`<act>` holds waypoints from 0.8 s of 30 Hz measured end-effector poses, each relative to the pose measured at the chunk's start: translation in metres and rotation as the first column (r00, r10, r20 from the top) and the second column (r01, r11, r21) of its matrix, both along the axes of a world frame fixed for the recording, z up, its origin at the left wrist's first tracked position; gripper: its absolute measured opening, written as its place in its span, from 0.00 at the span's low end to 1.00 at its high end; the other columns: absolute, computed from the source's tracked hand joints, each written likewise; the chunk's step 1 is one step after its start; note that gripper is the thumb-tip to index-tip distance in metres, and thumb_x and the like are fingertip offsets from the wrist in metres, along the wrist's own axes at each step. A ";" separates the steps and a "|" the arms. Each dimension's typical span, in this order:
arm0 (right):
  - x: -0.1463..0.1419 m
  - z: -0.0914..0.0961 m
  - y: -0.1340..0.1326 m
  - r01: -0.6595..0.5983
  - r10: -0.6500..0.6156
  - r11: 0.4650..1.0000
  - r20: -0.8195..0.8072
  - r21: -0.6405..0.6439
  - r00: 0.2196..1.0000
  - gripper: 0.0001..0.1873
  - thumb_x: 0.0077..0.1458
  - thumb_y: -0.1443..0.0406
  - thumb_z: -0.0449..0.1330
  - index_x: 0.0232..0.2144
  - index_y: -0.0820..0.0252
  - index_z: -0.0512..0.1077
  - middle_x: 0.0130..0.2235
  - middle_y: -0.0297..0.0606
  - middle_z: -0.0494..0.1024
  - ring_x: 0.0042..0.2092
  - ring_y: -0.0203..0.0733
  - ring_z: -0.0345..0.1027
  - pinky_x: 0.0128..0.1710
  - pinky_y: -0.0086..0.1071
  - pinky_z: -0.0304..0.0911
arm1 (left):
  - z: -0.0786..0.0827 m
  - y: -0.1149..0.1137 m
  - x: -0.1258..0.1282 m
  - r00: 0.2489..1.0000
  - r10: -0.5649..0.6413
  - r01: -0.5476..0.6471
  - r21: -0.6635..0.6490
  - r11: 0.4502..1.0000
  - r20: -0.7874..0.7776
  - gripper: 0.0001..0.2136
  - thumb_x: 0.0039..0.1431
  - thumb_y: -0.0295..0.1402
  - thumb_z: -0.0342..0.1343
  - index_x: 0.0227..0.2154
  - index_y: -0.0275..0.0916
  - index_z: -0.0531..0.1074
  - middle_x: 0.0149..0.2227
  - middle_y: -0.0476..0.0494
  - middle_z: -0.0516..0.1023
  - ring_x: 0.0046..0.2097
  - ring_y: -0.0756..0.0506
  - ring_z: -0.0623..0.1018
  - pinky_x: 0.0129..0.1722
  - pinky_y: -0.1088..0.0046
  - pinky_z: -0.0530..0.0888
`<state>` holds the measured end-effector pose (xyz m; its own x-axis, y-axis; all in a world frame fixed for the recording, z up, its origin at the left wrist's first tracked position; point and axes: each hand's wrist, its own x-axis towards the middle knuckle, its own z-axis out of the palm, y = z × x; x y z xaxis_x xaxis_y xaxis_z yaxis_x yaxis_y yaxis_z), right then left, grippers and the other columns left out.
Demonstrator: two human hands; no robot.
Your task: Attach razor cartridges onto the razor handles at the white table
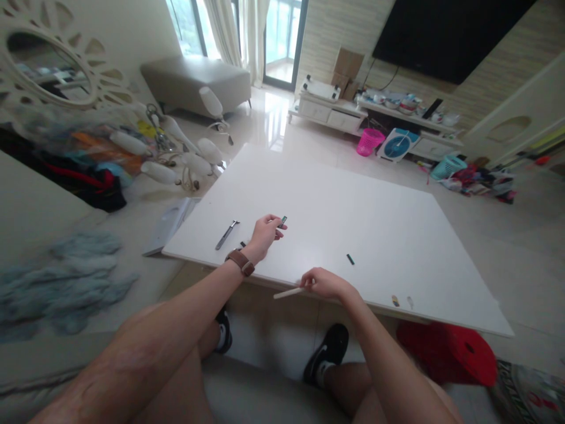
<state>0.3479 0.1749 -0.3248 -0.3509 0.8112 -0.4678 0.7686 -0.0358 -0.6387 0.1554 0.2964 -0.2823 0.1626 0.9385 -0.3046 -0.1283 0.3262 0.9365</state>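
Note:
Over the white table [318, 206], my left hand [263, 231] pinches a small dark green strip [283, 220] with pale marks; its exact kind is too small to make out. My right hand [322, 282] is at the table's near edge, its fingers closed around a pale flat stick [288, 293] that points left past the edge. A grey-handled tool [226, 235] with a short crosswise head lies left of my left hand. Partly hidden by that hand is a small dark piece [242, 244]. Another dark green strip [350, 259] rests right of centre.
Two small pieces, one brown and dark [395, 301] and one clear [410, 302], lie near the front right edge. A red cylindrical stool [450, 353] stands below that corner. Lamp parts [185, 159] crowd the floor at left. A TV cabinet [326, 112] stands beyond.

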 end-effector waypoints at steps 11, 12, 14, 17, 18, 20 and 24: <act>0.037 0.024 0.001 0.183 -0.203 0.967 0.100 0.177 0.974 0.13 0.58 0.58 0.57 0.36 0.57 0.80 0.33 0.38 0.79 0.33 0.39 0.69 0.35 0.30 0.58 | -0.005 -0.003 0.004 0.998 -0.057 0.056 -0.019 0.998 -0.029 0.04 0.51 0.31 0.56 0.28 0.37 0.68 0.28 0.45 0.78 0.22 0.53 0.70 0.27 0.76 0.66; 0.038 0.025 0.002 0.200 -0.225 0.958 0.105 0.207 0.969 0.14 0.58 0.57 0.57 0.36 0.56 0.80 0.32 0.38 0.79 0.33 0.39 0.68 0.34 0.30 0.58 | -0.006 -0.004 0.005 0.997 -0.073 0.072 -0.024 0.997 -0.034 0.04 0.51 0.32 0.56 0.28 0.37 0.69 0.28 0.44 0.78 0.22 0.53 0.71 0.27 0.76 0.66; 0.037 0.030 0.002 0.241 -0.280 0.931 0.111 0.274 0.954 0.16 0.59 0.54 0.56 0.35 0.56 0.80 0.31 0.37 0.79 0.32 0.39 0.68 0.33 0.29 0.56 | -0.008 -0.007 0.007 0.993 -0.107 0.106 -0.030 0.994 -0.041 0.04 0.51 0.32 0.56 0.29 0.37 0.70 0.29 0.44 0.78 0.23 0.53 0.71 0.27 0.76 0.66; 0.035 0.037 0.001 0.333 -0.410 0.852 0.120 0.404 0.904 0.20 0.61 0.51 0.53 0.33 0.56 0.79 0.28 0.37 0.77 0.30 0.38 0.67 0.30 0.29 0.53 | -0.010 -0.012 0.008 0.986 -0.163 0.162 -0.025 0.986 -0.043 0.06 0.52 0.34 0.57 0.30 0.36 0.72 0.31 0.42 0.80 0.24 0.52 0.72 0.28 0.75 0.67; 0.034 0.039 0.000 0.362 -0.455 0.817 0.116 0.449 0.883 0.21 0.61 0.50 0.52 0.32 0.56 0.79 0.27 0.36 0.77 0.29 0.38 0.66 0.29 0.29 0.52 | -0.011 -0.013 0.009 0.982 -0.183 0.182 -0.022 0.983 -0.042 0.06 0.52 0.34 0.58 0.30 0.36 0.72 0.32 0.41 0.80 0.24 0.52 0.73 0.28 0.75 0.67; 0.034 0.043 -0.001 0.408 -0.534 0.741 0.100 0.533 0.840 0.23 0.62 0.49 0.51 0.31 0.57 0.78 0.24 0.36 0.75 0.27 0.38 0.64 0.28 0.30 0.51 | -0.012 -0.015 0.009 0.977 -0.209 0.208 -0.018 0.978 -0.038 0.07 0.52 0.35 0.59 0.30 0.36 0.73 0.34 0.39 0.81 0.25 0.52 0.73 0.29 0.74 0.67; 0.034 0.046 -0.001 0.459 -0.601 0.648 0.037 0.607 0.799 0.25 0.62 0.48 0.50 0.29 0.58 0.77 0.22 0.35 0.73 0.25 0.37 0.62 0.28 0.30 0.50 | -0.012 -0.018 0.010 0.968 -0.248 0.247 -0.046 0.968 -0.027 0.07 0.52 0.34 0.61 0.30 0.35 0.72 0.37 0.36 0.82 0.27 0.51 0.75 0.31 0.73 0.68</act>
<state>0.3823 0.1741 -0.2790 0.2741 0.9556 0.1082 0.8457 -0.1860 -0.5001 0.1655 0.2779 -0.2940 0.3778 0.8563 -0.3520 -0.0085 0.3834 0.9235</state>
